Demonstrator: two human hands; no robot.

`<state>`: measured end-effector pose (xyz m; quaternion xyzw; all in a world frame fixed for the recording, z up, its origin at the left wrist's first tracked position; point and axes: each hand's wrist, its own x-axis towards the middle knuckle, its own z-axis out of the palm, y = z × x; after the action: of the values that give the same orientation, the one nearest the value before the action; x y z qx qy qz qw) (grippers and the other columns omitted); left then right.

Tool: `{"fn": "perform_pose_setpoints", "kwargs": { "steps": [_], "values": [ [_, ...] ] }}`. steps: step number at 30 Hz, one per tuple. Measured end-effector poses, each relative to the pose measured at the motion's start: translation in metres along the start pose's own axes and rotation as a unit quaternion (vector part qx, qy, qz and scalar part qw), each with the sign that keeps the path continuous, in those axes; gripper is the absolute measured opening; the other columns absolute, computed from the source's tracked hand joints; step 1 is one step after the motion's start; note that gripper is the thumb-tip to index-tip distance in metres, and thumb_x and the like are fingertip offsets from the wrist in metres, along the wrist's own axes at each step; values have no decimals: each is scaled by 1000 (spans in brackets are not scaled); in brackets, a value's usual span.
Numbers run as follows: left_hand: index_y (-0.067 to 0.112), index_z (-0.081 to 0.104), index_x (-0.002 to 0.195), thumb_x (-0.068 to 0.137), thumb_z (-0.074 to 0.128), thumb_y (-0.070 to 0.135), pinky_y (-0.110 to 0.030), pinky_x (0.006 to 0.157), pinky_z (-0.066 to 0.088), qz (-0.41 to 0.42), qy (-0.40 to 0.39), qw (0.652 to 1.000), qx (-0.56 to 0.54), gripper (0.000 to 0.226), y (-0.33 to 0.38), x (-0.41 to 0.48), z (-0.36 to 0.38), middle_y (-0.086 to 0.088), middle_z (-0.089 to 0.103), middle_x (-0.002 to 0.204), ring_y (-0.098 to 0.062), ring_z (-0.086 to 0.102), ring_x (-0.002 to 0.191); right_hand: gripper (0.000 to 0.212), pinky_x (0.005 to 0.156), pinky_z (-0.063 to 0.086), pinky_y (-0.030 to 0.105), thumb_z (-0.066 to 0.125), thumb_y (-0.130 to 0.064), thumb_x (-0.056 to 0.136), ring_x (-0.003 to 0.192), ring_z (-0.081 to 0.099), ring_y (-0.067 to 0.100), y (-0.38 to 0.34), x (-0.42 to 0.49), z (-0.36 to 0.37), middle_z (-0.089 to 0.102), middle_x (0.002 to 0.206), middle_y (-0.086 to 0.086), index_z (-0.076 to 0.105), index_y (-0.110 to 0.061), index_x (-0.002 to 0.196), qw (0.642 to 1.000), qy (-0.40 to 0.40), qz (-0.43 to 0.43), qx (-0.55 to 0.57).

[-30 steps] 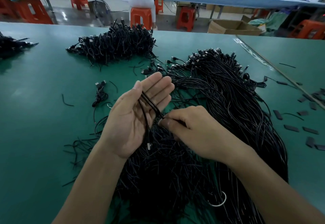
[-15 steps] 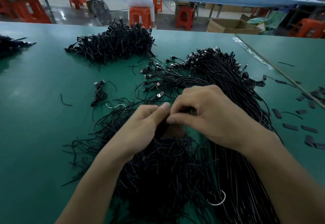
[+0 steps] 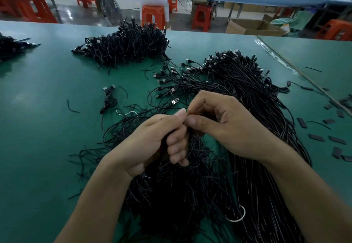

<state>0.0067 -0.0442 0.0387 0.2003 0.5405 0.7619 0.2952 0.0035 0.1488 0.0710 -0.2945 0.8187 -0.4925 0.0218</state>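
A large heap of loose black USB cables (image 3: 247, 94) covers the green table (image 3: 42, 128) in front of me. My left hand (image 3: 152, 141) grips a folded black cable (image 3: 165, 138), fingers curled round it, thumb pointing up. My right hand (image 3: 224, 122) meets it from the right, thumb and forefinger pinching the same cable at the left thumb's tip. Most of the held cable is hidden inside the two hands.
A pile of bundled cables (image 3: 125, 44) lies at the back, one single bundle (image 3: 109, 98) to the left. Black sleeve pieces (image 3: 323, 138) are scattered at the right. A white loop (image 3: 238, 216) lies in the heap. A person on an orange stool (image 3: 152, 14) sits beyond the table.
My left hand, flat and open a second ago with the cable across its palm, has curled round the cable. My right hand moved up to it and pinches the cable near the left thumb.
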Motion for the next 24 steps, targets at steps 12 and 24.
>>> {"fn": "perform_pose_setpoints", "kwargs": {
  "steps": [12,24],
  "values": [
    [-9,56,84,91,51,45,-33,67,48,41,224,965,128,55,-6,8,-1,-17,53,71,-23,52,67,9,49,32,15,63,-18,97,52,47,11,-14,3,19,57,64,-8,62,-15,89,983,93,-34,-157],
    [15,71,81,87,24,80,-19,35,33,16,183,978,102,81,-6,7,5,-13,56,52,-18,44,33,5,59,47,13,67,-17,94,63,66,6,-20,13,25,67,72,-8,65,-14,90,987,104,-51,-115]
  ]
}}
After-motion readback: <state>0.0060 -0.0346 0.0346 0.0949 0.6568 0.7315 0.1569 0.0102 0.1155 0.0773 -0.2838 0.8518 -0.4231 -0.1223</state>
